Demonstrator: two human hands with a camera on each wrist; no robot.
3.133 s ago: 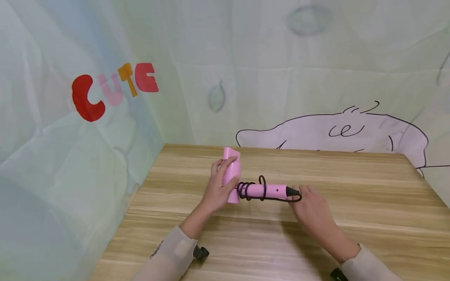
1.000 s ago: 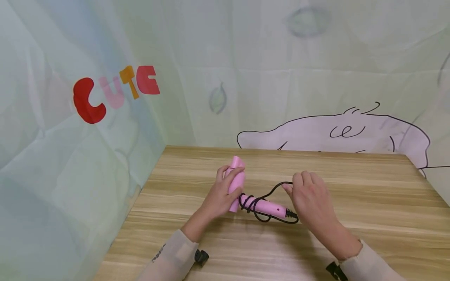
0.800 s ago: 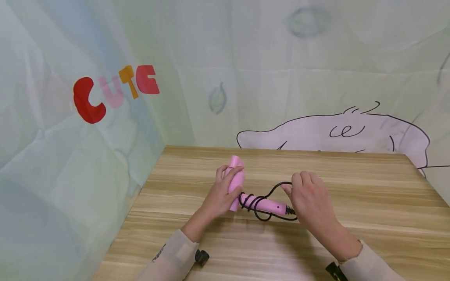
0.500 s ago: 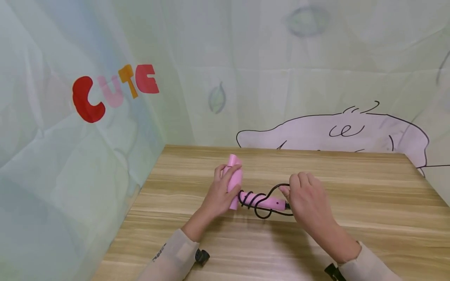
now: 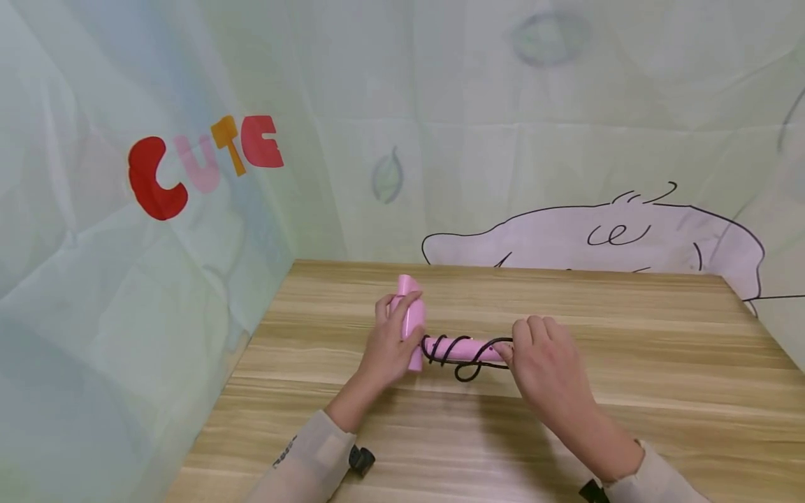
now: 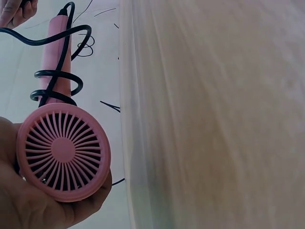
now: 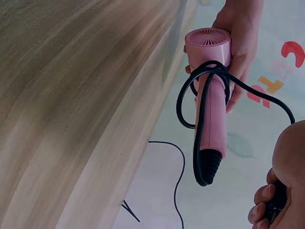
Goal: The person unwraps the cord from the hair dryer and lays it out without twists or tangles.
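Pink hair dryer [image 7: 217, 117] held over tabletop [image 5: 660, 328]. Left hand [image 5: 383, 349] grips barrel [image 5: 414, 318], at 9 o'clock; handle [image 5: 468, 348] runs along 9-to-3 axis toward right hand [image 5: 548, 367], at 3 o'clock, clamped on black cord [image 7: 200, 125] wrapping the handle.

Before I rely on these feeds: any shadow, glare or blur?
Head view: soft shadow and pale glare on the near tabletop; left wrist: hair dryer crisp, tabletop blurred; right wrist: hair dryer clear, tabletop dim and smeared.
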